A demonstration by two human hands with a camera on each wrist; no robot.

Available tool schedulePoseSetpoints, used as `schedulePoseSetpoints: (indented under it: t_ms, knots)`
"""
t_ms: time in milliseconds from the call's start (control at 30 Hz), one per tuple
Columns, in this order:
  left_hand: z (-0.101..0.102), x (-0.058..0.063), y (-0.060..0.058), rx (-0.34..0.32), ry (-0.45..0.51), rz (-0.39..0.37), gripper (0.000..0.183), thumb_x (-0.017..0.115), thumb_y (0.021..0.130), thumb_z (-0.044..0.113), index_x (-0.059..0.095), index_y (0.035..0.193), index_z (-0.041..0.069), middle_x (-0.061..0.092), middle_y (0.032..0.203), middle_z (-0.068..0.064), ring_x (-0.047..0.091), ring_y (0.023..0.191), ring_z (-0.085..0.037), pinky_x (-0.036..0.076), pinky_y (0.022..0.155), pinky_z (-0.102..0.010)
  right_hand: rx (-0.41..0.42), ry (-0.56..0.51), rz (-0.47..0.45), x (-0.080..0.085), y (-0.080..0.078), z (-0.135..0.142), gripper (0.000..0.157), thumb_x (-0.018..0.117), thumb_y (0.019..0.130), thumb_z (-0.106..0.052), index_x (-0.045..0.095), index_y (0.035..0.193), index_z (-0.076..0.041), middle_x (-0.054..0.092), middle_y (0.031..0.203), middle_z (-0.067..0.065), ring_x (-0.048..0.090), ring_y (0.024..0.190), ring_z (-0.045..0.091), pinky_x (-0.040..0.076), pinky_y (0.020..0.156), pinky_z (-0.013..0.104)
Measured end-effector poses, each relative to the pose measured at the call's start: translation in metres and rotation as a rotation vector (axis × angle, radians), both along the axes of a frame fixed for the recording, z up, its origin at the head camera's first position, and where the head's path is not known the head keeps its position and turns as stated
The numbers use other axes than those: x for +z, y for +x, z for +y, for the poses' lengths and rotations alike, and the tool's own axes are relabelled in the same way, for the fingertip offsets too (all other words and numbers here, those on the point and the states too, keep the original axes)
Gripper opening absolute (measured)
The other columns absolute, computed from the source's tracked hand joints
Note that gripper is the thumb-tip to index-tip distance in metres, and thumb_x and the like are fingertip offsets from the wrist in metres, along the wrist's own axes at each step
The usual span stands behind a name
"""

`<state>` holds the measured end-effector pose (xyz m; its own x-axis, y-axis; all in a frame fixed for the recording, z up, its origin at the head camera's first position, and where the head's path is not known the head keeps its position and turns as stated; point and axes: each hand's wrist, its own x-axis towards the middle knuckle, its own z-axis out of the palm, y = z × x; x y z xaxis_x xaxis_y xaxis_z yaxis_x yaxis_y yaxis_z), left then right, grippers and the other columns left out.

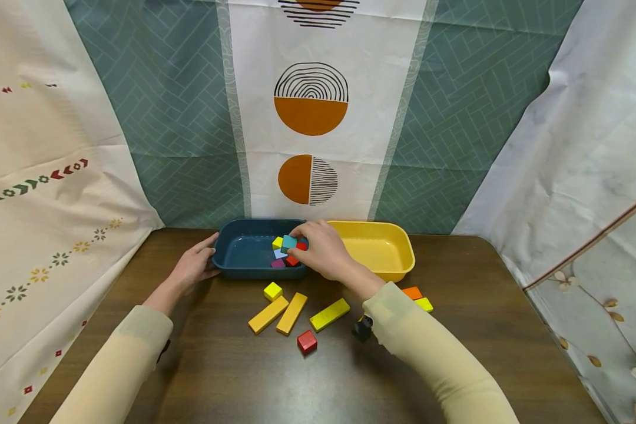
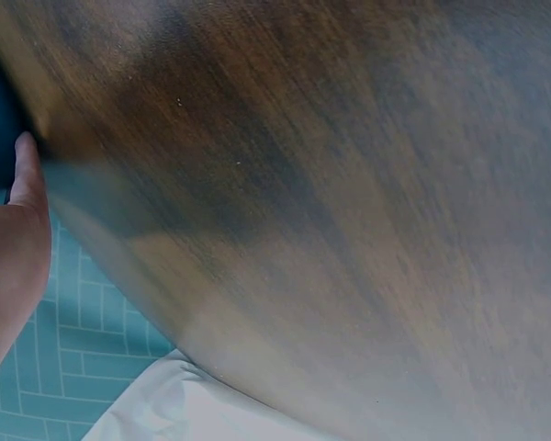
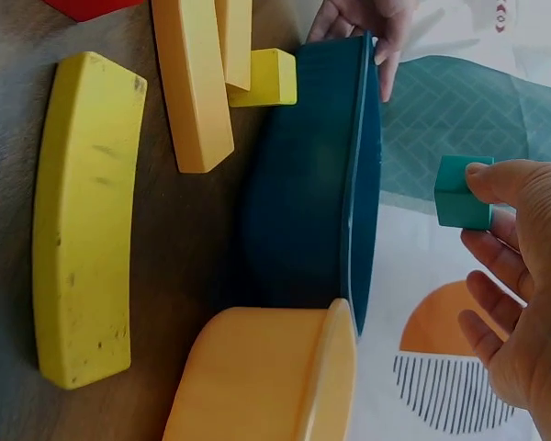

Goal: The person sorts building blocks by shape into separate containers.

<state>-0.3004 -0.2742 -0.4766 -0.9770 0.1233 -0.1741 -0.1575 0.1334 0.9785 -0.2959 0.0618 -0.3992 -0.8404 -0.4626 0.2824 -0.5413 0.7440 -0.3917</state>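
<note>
My right hand [image 1: 325,250] pinches a teal cube [image 3: 461,193] between thumb and fingertips, above the right end of the dark blue bin [image 1: 259,274]. Beneath it in the bin lie several small blocks: a yellow block [image 1: 277,243], a light blue block [image 1: 280,254], a purple block [image 1: 278,263] and red ones [image 1: 292,260]. At the bin's left end, my left hand [image 1: 193,264] rests against the outer wall with fingers extended. Its thumb [image 2: 28,170] touches the blue wall in the left wrist view.
A yellow bin [image 1: 373,250] adjoins the blue one. In front lie a yellow cube [image 1: 272,291], two orange-yellow bars [image 1: 291,314], a yellow bar [image 1: 330,314] and a red cube [image 1: 307,342]. Right of my forearm are an orange block [image 1: 412,292] and a yellow block [image 1: 424,304].
</note>
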Motion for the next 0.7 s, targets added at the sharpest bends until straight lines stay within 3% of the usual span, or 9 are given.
schedulePoseSetpoints:
  t_ms: [700]
  knots:
    - [-0.001,0.001,0.001,0.000,-0.009,0.001,0.056,0.028,0.111,0.017,0.016,0.165,0.020,0.015,0.167,-0.022,0.039,0.139,-0.047,0.041,0.106,-0.058,-0.007,0.111,-0.040,-0.016,-0.017,-0.045,0.033,0.077,0.092,-0.039,0.075,0.116,-0.017,0.071,0.111,-0.003,0.049,0.100,0.017,0.043,0.086,0.031]
